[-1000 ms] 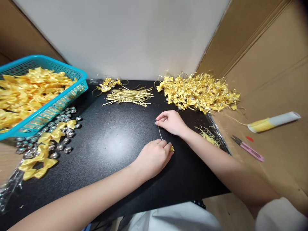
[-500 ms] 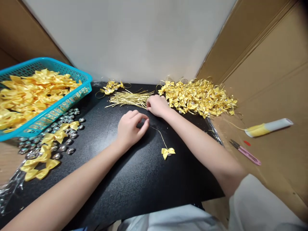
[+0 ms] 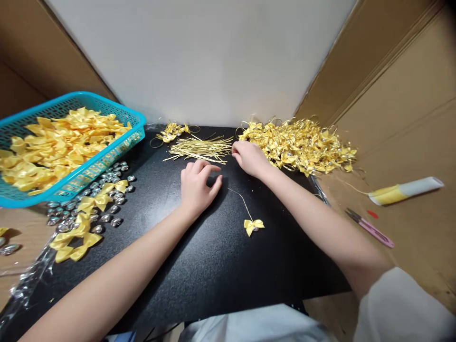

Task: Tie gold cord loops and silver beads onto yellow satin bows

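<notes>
Gold, glossy strands [image 3: 201, 148] lie in a loose criss-cross heap toward the back of the dark surface [image 3: 171, 280], just beyond the left hand [image 3: 198, 184]. That hand is relaxed, thumb and fingers apart, nothing visible between them. The right hand [image 3: 249, 157] has its fingers curled together by the heap's right end; can't tell if there's a strand in there.

My guess: they're nearly weightless, springy, a bit slick and prone to tangling, so I'd pinch one by a loose tip. The little yellow bow [image 3: 249, 225] lies nearer the person, well apart from both hands, with a thin cord [image 3: 244, 204] running off it. Looks like soft satin that'd crease easily, so I'd hold it by the knot or the cord.
</notes>
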`<state>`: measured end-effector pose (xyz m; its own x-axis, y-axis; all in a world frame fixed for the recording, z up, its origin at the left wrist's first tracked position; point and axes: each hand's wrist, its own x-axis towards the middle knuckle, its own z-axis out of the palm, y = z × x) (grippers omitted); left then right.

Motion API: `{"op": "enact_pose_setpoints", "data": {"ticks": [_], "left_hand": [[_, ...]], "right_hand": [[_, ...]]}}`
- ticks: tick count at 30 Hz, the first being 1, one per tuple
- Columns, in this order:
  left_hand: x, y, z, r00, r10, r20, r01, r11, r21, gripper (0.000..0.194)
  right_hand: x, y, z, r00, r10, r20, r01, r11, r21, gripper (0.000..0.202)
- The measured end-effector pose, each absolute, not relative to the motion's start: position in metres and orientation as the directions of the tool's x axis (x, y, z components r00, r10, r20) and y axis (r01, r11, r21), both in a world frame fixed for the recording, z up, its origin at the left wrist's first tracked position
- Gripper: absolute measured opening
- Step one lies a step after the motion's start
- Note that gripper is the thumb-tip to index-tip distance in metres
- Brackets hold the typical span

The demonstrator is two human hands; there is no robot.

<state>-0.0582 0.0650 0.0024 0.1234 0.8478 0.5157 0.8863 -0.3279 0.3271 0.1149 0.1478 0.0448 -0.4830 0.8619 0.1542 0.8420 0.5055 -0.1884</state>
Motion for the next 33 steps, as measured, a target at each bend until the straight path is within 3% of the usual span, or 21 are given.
{"op": "enact_pose_setpoints", "data": {"ticks": [5, 9, 11, 14, 17, 20, 23, 26, 30, 33], "left_hand": [[-0.058, 0.063, 0.007, 0.103, 0.783, 0.613, 0.95, -0.259, 0.171, 0.046], [-0.054, 0.059, 0.014, 0.188, 0.841, 0.508, 0.942, -0.3, 0.149, 0.032], [-0.051, 0.054, 0.019, 0.175, 0.867, 0.466, 0.91, -0.324, 0.26, 0.036], [-0.044, 0.04, 0.027, 0.088, 0.919, 0.384, 0.75, -0.315, 0.582, 0.042], [-0.035, 0.024, 0.031, 0.017, 0.986, 0.166, 0.475, -0.154, 0.866, 0.047], [-0.025, 0.013, 0.027, 0.039, 0.997, -0.071, 0.188, 0.062, 0.98, 0.056], [-0.017, 0.009, 0.019, 0.081, 0.986, -0.143, -0.038, 0.147, 0.988, 0.058], [-0.014, 0.006, 0.013, 0.061, 0.996, -0.068, -0.074, 0.072, 0.995, 0.06], [-0.012, 0.0, 0.013, 0.048, 0.999, -0.002, 0.143, -0.005, 0.99, 0.061], [-0.01, -0.006, 0.015, 0.038, 0.999, 0.027, 0.161, -0.033, 0.986, 0.064]], "right_hand": [[0.142, 0.108, 0.053, -0.479, 0.822, 0.308, 0.825, 0.542, -0.163, 0.016], [0.15, 0.063, 0.047, -0.382, 0.813, 0.44, 0.846, 0.499, -0.187, 0.021], [0.149, 0.044, 0.042, -0.332, 0.83, 0.448, 0.853, 0.467, -0.234, 0.021], [0.145, 0.024, 0.034, -0.324, 0.856, 0.404, 0.819, 0.467, -0.333, 0.022], [0.145, 0.014, 0.029, -0.305, 0.875, 0.376, 0.743, 0.466, -0.481, 0.019], [0.144, 0.008, 0.027, -0.174, 0.91, 0.377, 0.607, 0.401, -0.687, 0.013], [0.142, 0.004, 0.028, -0.066, 0.961, 0.267, 0.366, 0.272, -0.89, 0.007], [0.137, 0.0, 0.028, -0.071, 0.996, 0.055, 0.066, 0.06, -0.996, 0.005], [0.13, -0.005, 0.027, -0.08, 0.985, -0.155, -0.165, -0.167, -0.972, 0.014], [0.125, -0.009, 0.03, -0.083, 0.966, -0.244, -0.296, -0.258, -0.92, 0.018]]}}
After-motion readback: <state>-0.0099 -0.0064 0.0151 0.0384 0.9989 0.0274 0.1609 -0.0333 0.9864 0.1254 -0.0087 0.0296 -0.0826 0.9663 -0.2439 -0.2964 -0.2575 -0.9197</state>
